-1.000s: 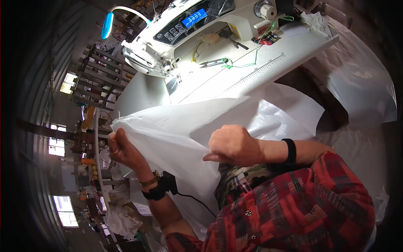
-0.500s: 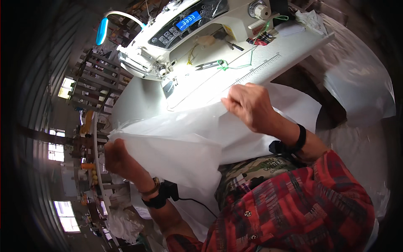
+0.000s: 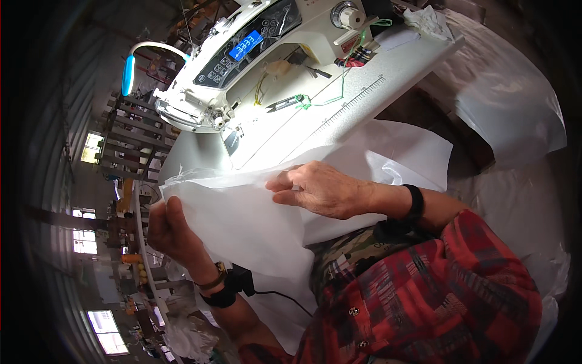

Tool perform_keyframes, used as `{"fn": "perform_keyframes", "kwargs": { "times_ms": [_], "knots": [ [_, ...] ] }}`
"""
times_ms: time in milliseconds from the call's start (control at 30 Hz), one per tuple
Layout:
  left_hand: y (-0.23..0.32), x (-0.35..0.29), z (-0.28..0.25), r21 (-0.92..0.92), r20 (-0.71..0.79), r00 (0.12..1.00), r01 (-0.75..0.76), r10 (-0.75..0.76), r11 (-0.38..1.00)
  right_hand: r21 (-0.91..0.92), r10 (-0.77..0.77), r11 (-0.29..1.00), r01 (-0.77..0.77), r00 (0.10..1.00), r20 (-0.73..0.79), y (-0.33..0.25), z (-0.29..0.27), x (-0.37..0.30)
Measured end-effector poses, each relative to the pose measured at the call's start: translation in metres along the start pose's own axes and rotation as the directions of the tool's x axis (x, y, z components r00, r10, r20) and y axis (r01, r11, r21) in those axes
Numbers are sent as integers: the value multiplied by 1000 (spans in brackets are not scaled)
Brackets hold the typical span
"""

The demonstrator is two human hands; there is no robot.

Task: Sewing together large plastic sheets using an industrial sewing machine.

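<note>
A sheet of thin white fabric (image 3: 242,221) spreads over my lap and up against the front of a sewing machine (image 3: 267,42). At its left corner, where loose threads stick out, my left hand (image 3: 173,233) is closed on the edge. My right hand (image 3: 324,189) pinches the same upper edge farther right, thumb below and fingers above. Between the two hands the edge runs fairly straight and looks folded or layered. The needle area (image 3: 227,124) lies beyond the fabric, lit brightly, with no fabric visible under it.
On the machine bed lie thread snips (image 3: 282,104) tied to a green cord (image 3: 327,100). A ruler scale (image 3: 351,103) marks the table's front part. Crumpled white cloth (image 3: 427,23) sits at the far right corner. More white sheeting (image 3: 509,103) hangs at the right. A lamp (image 3: 128,73) arches over the left.
My right hand has come left and down from near the table edge onto the fabric's upper edge. The left hand keeps its corner. The view has shifted slightly.
</note>
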State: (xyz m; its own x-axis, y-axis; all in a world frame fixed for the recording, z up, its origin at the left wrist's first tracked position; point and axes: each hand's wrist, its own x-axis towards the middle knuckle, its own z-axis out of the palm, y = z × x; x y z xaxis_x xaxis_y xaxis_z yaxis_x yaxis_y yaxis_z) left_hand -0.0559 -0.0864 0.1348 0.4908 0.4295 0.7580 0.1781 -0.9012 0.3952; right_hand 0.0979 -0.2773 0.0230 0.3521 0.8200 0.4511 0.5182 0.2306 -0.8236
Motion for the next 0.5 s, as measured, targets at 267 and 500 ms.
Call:
{"fn": "perform_keyframes", "kwargs": {
  "times_ms": [267,500],
  "knots": [
    [0,-1,14,-164,30,999,-11,16,986,799,-58,602,0,997,45,5,14,25],
    [-9,1,13,-145,53,998,-34,42,989,694,-10,720,5,1000,3,-2,-2,9]
  ]
}}
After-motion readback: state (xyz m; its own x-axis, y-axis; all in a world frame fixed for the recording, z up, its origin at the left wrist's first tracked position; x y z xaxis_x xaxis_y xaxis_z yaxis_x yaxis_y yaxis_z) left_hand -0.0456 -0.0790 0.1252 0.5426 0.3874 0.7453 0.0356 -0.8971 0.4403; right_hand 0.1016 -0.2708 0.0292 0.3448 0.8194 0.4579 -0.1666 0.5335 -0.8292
